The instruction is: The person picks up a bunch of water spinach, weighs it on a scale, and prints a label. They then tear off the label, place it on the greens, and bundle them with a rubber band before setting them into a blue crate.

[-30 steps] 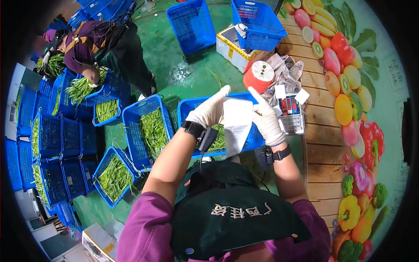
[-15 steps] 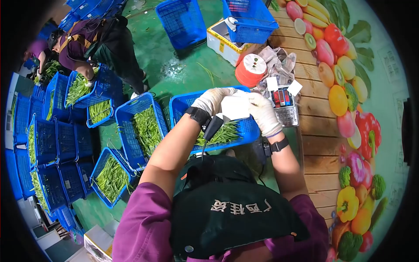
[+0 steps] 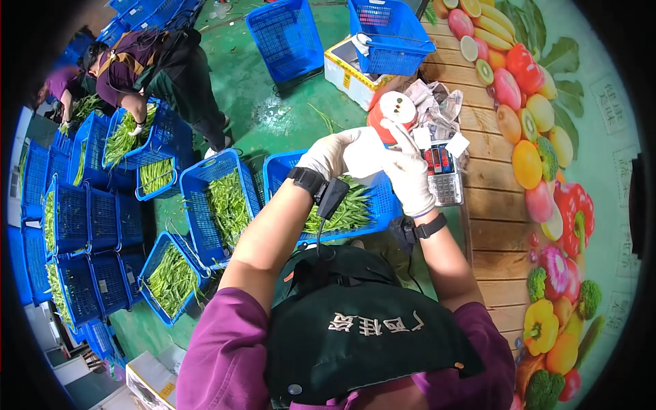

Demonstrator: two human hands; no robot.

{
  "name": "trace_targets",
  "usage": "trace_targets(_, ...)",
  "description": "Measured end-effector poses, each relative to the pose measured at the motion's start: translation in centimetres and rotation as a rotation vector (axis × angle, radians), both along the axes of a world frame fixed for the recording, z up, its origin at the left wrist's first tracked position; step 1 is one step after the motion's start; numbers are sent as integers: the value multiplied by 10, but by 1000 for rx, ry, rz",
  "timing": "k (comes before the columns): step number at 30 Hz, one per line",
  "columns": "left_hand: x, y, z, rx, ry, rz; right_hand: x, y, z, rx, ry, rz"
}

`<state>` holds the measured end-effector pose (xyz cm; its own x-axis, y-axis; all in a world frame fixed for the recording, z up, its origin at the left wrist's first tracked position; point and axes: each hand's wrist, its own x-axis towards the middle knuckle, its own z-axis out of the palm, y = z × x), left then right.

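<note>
A blank white slip of paper (image 3: 364, 153) is held over a blue crate (image 3: 294, 164) of green leafy stalks (image 3: 348, 208). My left hand (image 3: 329, 154), in a white glove, grips the slip's left side between thumb and fingers. At its right edge is my right hand (image 3: 410, 179), also gloved, with fingers stretched upward and apart; the thumb side seems to touch the paper. Dark devices are strapped to both wrists. Right of that hand stands a digital scale (image 3: 445, 181) with a lit red display and white slips near its top.
A red tub with a white lid (image 3: 398, 109) stands beside crumpled cloth or paper (image 3: 437, 102). A foam box (image 3: 348, 75) carries a blue basket (image 3: 389, 44). More crates (image 3: 219, 205) of greens fill the left. Two people bend over crates there. A wood-patterned tabletop (image 3: 502, 205) lies right.
My right fingers have lifted and straightened at the slip's right edge, where they were pinching it. The slip has tilted and shifted slightly left. My left hand keeps its hold.
</note>
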<state>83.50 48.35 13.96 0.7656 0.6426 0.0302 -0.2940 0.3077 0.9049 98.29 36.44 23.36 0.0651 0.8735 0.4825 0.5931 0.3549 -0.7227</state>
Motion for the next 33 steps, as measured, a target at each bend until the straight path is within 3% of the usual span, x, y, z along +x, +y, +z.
trace_targets(1,1,0,1,133,0,17,-1,-3,-1,87,-142,-20)
trace_targets(2,-2,0,3,-77,-9,71,-8,-11,-8,7,224,55)
trace_targets(4,-8,-8,21,-512,-24,136,0,-33,1,60,148,113)
trace_targets(5,-14,-14,25,-337,113,165,9,-47,22,167,-290,106)
trace_targets(6,-19,-20,29,-168,259,196,17,-59,42,90,-13,245)
trace_targets(7,-34,-15,10,124,387,223,27,-75,30,89,205,181)
trace_targets(8,-48,-11,-8,409,528,280,37,-94,20,-40,484,-102)
trace_targets(9,-50,-10,-21,137,415,338,51,-108,10,-164,762,-386)
trace_targets(10,-51,-10,-33,-127,282,424,80,-113,-8,-96,692,-521)
trace_targets(11,-52,-18,-13,-655,-5,492,115,-122,-34,-31,620,-653)
trace_targets(13,-59,-26,0,-645,21,507,180,-151,-109,-2,512,-787)
trace_targets(15,-66,-24,-18,-693,9,630,198,-169,-153,-30,650,-983)
trace_targets(17,-71,-28,-22,-718,-25,598,195,-173,-182,-208,884,-1097)
trace_targets(19,-70,-33,-22,-763,14,694,186,-172,-215,-514,680,-1139)
trace_targets(21,-71,-40,-19,-777,23,674,166,-164,-239,-375,811,-1144)
trace_targets(23,-72,-44,-14,-773,50,696,150,-142,-241,-411,792,-1245)
trace_targets(25,-73,-49,-7,-759,59,676,145,-126,-250,-154,916,-1376)
trace_targets(27,-78,-50,-7,-737,28,652,145,-118,-262,-165,973,-1359)
trace_targets(29,-79,-51,-4,-724,96,688,137,-104,-264,-91,954,-1504)
trace_targets(30,-81,-52,-2,-721,103,691,142,-103,-276,-30,1131,-1448)
trace_targets(32,-82,-52,1,-712,120,693,170,-109,-321,533,2142,-912)
trace_targets(33,-84,-52,2,-707,127,692,180,-114,-340,715,2448,-698)
